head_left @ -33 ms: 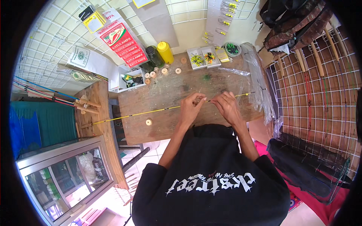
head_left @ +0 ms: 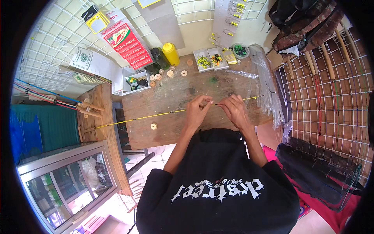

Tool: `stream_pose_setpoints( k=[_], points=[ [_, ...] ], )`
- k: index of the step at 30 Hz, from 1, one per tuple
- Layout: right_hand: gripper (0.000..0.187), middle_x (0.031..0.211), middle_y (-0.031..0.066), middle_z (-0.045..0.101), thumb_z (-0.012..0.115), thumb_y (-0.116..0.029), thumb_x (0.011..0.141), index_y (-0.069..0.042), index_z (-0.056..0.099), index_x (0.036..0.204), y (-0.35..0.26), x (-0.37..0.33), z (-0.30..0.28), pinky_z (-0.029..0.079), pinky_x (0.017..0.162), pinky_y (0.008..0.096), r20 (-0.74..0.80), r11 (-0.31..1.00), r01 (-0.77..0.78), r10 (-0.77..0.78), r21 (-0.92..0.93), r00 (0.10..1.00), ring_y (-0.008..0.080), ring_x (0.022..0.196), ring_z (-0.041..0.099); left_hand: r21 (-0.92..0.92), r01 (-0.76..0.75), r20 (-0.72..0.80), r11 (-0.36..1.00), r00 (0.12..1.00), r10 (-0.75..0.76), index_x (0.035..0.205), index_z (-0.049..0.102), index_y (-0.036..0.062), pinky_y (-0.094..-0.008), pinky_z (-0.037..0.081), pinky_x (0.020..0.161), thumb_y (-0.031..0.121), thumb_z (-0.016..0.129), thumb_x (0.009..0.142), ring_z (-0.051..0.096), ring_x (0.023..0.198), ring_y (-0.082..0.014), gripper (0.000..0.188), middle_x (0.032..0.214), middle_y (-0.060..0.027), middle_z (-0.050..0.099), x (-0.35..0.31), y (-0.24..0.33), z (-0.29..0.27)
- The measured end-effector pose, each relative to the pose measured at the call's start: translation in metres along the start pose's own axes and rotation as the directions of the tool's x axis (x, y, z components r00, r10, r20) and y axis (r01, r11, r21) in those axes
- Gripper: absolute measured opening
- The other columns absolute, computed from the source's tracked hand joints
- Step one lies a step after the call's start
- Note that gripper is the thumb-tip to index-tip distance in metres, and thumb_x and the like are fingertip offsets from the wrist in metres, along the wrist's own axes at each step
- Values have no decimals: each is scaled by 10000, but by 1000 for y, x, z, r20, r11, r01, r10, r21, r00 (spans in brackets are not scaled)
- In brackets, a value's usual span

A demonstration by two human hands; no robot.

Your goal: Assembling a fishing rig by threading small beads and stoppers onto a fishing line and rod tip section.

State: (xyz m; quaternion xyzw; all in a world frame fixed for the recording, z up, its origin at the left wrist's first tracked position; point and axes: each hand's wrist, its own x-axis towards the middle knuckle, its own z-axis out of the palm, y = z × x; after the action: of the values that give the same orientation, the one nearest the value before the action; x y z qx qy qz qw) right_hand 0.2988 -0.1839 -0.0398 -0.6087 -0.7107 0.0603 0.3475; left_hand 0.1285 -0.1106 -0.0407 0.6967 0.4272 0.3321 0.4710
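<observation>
A thin yellow fishing rod with dark bands lies crosswise over the wooden workbench, its left end reaching the ledge at the left. My left hand has its fingers curled and its thumb pressed in at the rod near mid-bench. Close beside it on the right, my right hand pinches the same rod. The fingertips almost meet around a dark spot on it; any thread or small part there is too fine to make out. Past my right hand the tip runs on, with a small yellow bit on it.
Wooden discs are scattered on the workbench. Towards the back stand a yellow squeeze bottle, a dark bottle and white trays of small bright pieces. Clear plastic sleeves hang over the right edge. Wooden-handled rods rest at left.
</observation>
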Motion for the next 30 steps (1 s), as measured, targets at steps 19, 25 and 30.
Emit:
stream_pose_setpoints(
  k=[19,25,30],
  points=[
    [147,875,38,656,674,-68,773,-56,672,919,-8,-1,-5,413,706,346,-91,989,124,-131,-75,987,203,788,570,41,-40,111,998,993,35,937,716,41,-325,464,602,186,708,856,590,631,-190,167,784,-88,626,5,10,-7],
    [173,911,26,658,659,-57,762,-56,672,934,-9,-3,-9,413,708,336,-74,983,147,-156,-113,985,189,787,572,85,-109,237,990,968,86,1015,700,72,-360,455,644,186,649,898,586,666,-230,172,824,-111,579,10,10,-8],
    [168,910,23,658,657,-56,762,-55,675,929,-10,-3,-9,412,707,334,-82,979,158,-169,-127,982,182,783,569,81,-96,283,992,957,70,969,648,38,-382,453,666,204,620,919,585,693,-277,175,835,-121,565,12,15,-13]
  ],
)
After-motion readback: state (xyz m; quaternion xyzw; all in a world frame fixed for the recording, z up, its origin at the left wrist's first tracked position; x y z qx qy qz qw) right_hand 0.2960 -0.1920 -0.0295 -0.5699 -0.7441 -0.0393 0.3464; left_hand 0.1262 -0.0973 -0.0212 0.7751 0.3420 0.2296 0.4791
